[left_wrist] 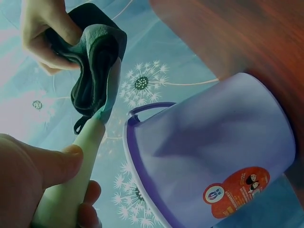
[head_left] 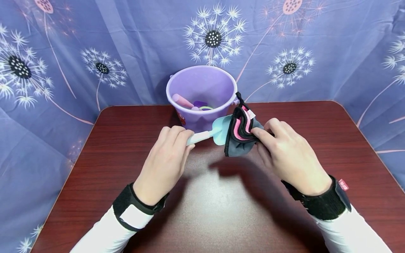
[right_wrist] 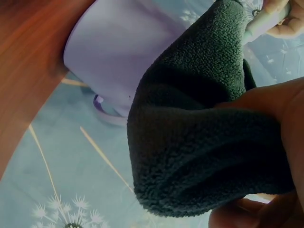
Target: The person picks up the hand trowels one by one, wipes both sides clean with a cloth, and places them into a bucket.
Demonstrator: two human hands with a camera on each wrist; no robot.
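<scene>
My left hand [head_left: 166,160] grips the white handle of a toy shovel [head_left: 202,135], whose light blue blade points right. In the left wrist view the thumb lies along the pale handle. My right hand [head_left: 284,154] pinches a folded grey cloth [head_left: 242,149] with black edging and pink stripes. The cloth lies against the shovel's blade and hides part of it. Both are held above the table, in front of a purple bucket [head_left: 202,121]. In the right wrist view the fuzzy dark cloth [right_wrist: 199,156] covers much of the picture, bunched between thumb and fingers.
Inside the bucket lie a pink-handled toy [head_left: 182,101] and some purple and green pieces [head_left: 205,108]. The bucket stands at the back of the dark red wooden table [head_left: 126,140]. Behind it hangs a blue curtain [head_left: 142,42] with dandelion prints.
</scene>
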